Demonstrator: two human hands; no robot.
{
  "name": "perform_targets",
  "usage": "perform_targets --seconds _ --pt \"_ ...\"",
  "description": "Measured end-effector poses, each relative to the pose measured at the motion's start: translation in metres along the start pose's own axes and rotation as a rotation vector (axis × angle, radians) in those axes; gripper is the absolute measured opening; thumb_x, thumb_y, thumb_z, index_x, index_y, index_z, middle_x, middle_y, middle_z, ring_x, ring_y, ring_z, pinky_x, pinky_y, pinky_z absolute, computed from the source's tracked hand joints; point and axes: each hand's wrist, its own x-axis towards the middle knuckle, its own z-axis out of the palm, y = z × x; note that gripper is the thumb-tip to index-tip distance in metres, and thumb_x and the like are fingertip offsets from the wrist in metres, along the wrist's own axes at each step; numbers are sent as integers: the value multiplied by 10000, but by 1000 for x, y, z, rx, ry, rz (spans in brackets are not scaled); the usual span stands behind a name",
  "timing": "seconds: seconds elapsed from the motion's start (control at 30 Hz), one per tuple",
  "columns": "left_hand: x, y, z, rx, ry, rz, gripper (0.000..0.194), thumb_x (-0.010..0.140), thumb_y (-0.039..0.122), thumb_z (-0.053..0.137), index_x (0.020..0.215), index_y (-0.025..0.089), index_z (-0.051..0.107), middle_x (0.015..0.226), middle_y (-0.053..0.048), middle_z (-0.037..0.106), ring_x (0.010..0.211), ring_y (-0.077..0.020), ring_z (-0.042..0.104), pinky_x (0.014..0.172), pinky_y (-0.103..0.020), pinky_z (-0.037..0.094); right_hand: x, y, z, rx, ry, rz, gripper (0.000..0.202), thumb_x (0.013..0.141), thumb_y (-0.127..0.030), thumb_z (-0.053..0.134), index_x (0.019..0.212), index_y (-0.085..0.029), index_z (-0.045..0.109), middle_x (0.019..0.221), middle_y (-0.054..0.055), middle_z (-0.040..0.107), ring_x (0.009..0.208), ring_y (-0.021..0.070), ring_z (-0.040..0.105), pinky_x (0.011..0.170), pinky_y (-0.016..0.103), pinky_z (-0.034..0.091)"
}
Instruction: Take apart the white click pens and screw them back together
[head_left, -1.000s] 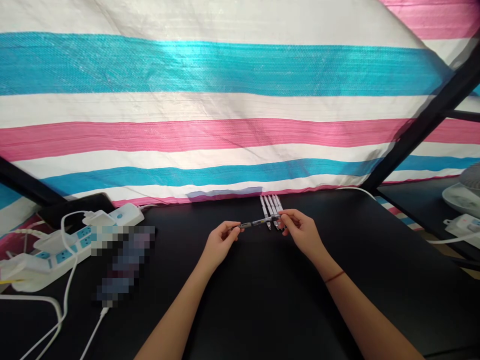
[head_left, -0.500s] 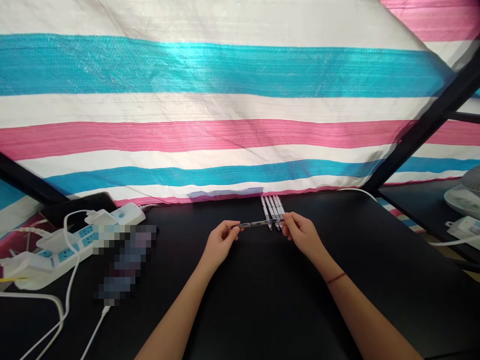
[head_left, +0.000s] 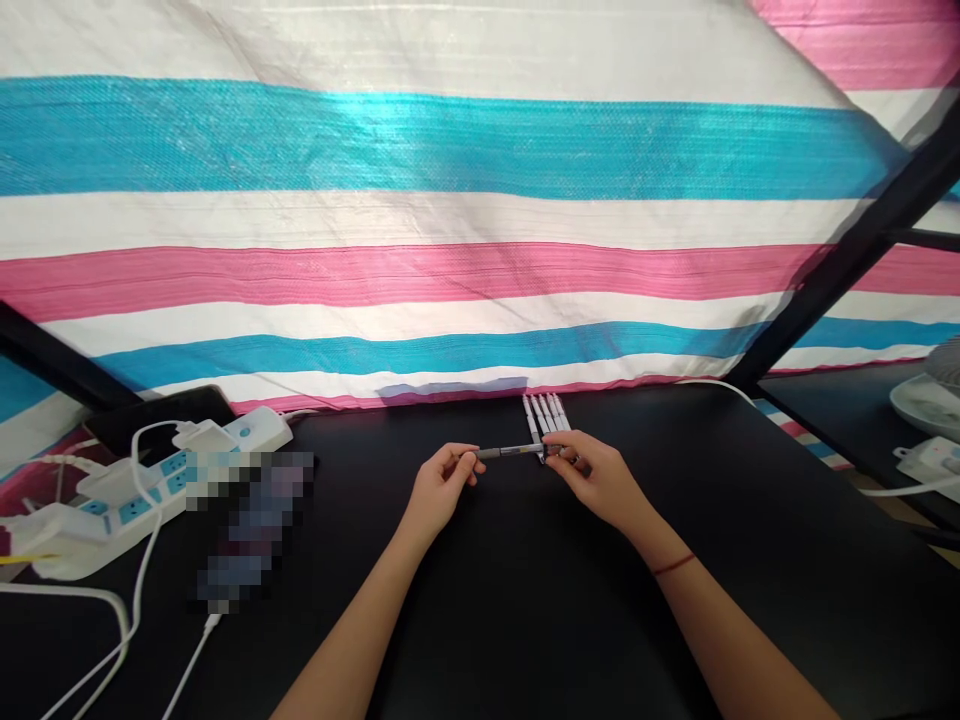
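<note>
A dark, partly clear pen [head_left: 514, 451] is held level between my two hands, above the black tabletop. Its left end is pinched by the thumb and fingers of my left hand [head_left: 444, 478]. My right hand [head_left: 596, 473] closes its fingers on the pen's right end and hides that tip. Just behind the pen lie several white pens [head_left: 541, 412] side by side, pointing away from me. My right hand covers the near ends of some of them.
To the left stand a white power strip [head_left: 247, 430] with plugs and cables, a blurred phone-like object [head_left: 259, 530] and a dark tablet-like slab [head_left: 161, 420]. Striped sheeting [head_left: 480, 270] rises behind the black table [head_left: 540, 620]. A black frame bar [head_left: 817, 265] slants up at right.
My right hand has moved left along the pen, closer to my left hand. Less of the pen shows between them. The white pens have stayed put.
</note>
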Motion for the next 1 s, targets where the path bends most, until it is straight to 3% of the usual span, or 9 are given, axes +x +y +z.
perform_targets --seconds 0.07,0.17,0.3,0.4,0.47,0.53,0.67,0.87,1.0 --pt "0 -1 0 -12 -11 3 306 831 433 552 932 150 609 714 -23 633 613 -127 556 631 -269 459 0 0 0 -54 -18 -47 183 865 -276 521 1006 -242 633 951 64 660 779 203 627 670 324 521" --pt "-2 3 2 1 -24 21 271 846 415 539 915 163 610 687 -1 609 640 -129 557 654 -262 449 -1 0 0 12 -24 10 153 855 -275 544 967 -224 636 896 59 656 741 200 631 662 336 533" --pt "-8 18 6 24 -46 31 238 859 396 527 859 171 607 679 6 614 658 -132 563 672 -257 442 0 -4 -2 371 -18 194 194 839 -353 580 937 -188 604 706 27 617 618 172 618 577 324 552" --pt "-15 28 14 35 -160 -14 289 876 392 501 734 159 598 698 -23 651 689 -145 592 706 -265 447 2 -9 -2 612 55 269 282 822 -413 598 983 -182 573 780 44 642 715 192 649 608 342 576" --pt "-22 31 23 14 -309 -76 282 868 399 510 795 149 618 733 -48 678 695 -159 609 704 -277 464 3 -12 -1 683 106 292 363 804 -421 619 1079 -206 518 868 52 655 749 192 656 614 347 583" --pt "-29 31 34 -10 -431 -135 305 870 392 508 1012 142 612 777 -62 698 703 -166 622 724 -299 480 3 -14 1 697 121 293 423 796 -409 634 1137 -232 458 870 38 661 710 174 656 601 337 581" --pt "-42 32 51 -39 -539 -146 386 900 376 465 1223 173 519 809 -54 704 714 -158 627 757 -315 480 2 -16 6 709 51 297 447 777 -381 659 1146 -242 449 866 28 654 680 172 662 543 297 559" --pt "-45 31 57 -100 -526 -176 355 886 397 492 1132 155 574 946 -93 699 845 -184 638 821 -337 474 -1 -19 9 675 -35 314 398 747 -352 691 1068 -220 497 872 29 646 653 163 660 531 282 536" --pt "-41 22 58 -155 -511 -224 341 859 384 541 1096 143 586 981 -109 676 797 -177 639 717 -313 499 -3 -22 11 652 -24 312 404 750 -331 687 1084 -226 487 865 20 634 661 161 655 512 266 528"
